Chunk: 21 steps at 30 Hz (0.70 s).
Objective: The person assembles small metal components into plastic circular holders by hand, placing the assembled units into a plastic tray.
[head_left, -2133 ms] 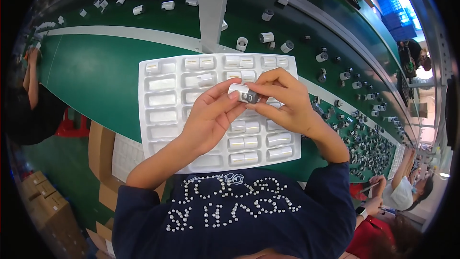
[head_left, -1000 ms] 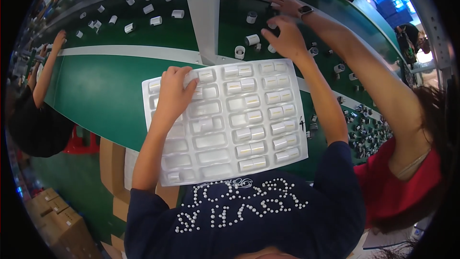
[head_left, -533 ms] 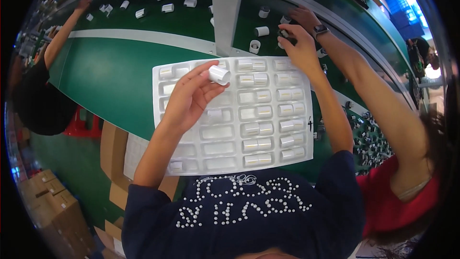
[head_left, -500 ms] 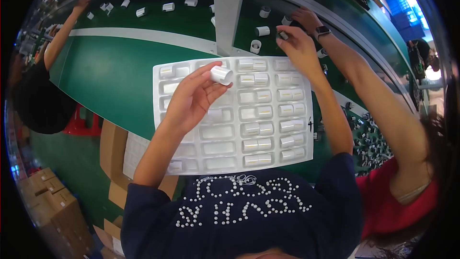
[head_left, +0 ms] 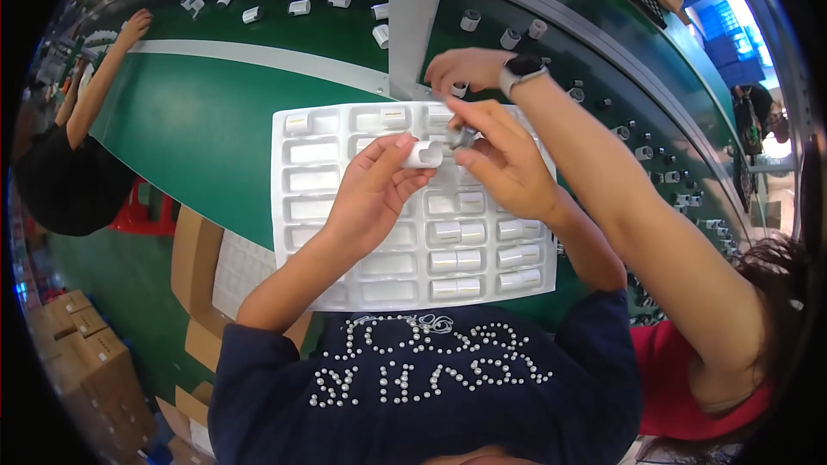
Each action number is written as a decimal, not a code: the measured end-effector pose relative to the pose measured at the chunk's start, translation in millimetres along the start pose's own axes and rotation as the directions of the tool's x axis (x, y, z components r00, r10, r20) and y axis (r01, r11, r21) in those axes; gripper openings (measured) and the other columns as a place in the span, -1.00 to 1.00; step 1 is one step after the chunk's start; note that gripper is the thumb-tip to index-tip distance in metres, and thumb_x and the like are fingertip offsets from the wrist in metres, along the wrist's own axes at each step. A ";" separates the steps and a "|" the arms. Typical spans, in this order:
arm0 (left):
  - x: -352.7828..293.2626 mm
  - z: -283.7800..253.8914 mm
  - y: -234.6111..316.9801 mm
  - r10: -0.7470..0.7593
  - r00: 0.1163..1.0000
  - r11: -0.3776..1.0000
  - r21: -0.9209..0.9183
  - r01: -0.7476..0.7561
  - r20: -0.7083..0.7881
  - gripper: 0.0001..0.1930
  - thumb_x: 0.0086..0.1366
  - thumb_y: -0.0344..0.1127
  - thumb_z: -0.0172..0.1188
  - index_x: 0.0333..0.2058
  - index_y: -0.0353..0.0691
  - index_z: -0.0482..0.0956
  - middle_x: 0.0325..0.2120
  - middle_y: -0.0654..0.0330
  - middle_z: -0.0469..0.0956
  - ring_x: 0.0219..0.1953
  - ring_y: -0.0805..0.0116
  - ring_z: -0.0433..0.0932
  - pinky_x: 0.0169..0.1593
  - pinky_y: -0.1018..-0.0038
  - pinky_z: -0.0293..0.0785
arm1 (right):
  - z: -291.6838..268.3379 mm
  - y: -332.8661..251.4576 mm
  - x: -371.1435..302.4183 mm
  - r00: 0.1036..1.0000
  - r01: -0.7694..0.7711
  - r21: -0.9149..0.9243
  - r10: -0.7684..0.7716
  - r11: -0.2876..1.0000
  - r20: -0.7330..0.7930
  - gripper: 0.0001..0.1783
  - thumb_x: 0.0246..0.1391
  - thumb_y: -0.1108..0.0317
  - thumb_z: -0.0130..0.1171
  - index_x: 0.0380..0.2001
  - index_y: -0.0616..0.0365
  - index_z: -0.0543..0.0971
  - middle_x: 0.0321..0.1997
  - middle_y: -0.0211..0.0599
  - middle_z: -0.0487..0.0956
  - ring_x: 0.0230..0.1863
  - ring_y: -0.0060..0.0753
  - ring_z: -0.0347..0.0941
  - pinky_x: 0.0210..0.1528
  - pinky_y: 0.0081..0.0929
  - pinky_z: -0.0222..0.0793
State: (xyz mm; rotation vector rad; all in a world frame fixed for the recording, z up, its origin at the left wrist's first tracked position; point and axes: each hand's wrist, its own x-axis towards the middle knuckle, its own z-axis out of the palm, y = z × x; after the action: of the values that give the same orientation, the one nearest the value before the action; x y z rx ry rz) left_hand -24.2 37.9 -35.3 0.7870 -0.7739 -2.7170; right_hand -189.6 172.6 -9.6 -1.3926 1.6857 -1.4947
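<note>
Cylinder (head_left: 424, 154) gripped by left hand (head_left: 372, 196), right hand (head_left: 519, 174) pinching blurred part (head_left: 463, 137), seemingly grey, tray (head_left: 315, 181) partly hidden

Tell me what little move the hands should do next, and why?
I'd probably ease the grey part in the right hand toward the open end of the white shell. The left hand holds that opening facing right, and the grey part is close by, though blurred.
</note>
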 end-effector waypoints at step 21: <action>6.4 1.2 -16.4 -0.015 0.985 0.950 0.311 -0.039 0.170 -0.62 0.37 -0.40 0.18 0.12 -0.39 0.43 -0.07 0.16 0.58 -0.02 0.48 0.57 0.12 0.47 0.48 | 3.4 2.8 0.0 0.933 0.338 -0.453 -0.230 0.825 0.277 -0.61 -0.08 0.48 0.39 -0.09 0.21 0.65 -0.10 -0.19 0.60 -0.12 -0.15 0.55 -0.12 -0.40 0.53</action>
State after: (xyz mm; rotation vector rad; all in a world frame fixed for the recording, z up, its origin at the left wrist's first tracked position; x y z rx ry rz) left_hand -31.0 50.0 -46.1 0.6073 -1.2689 -2.7119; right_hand -187.7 170.8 -13.2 -2.0776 1.8598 -1.0282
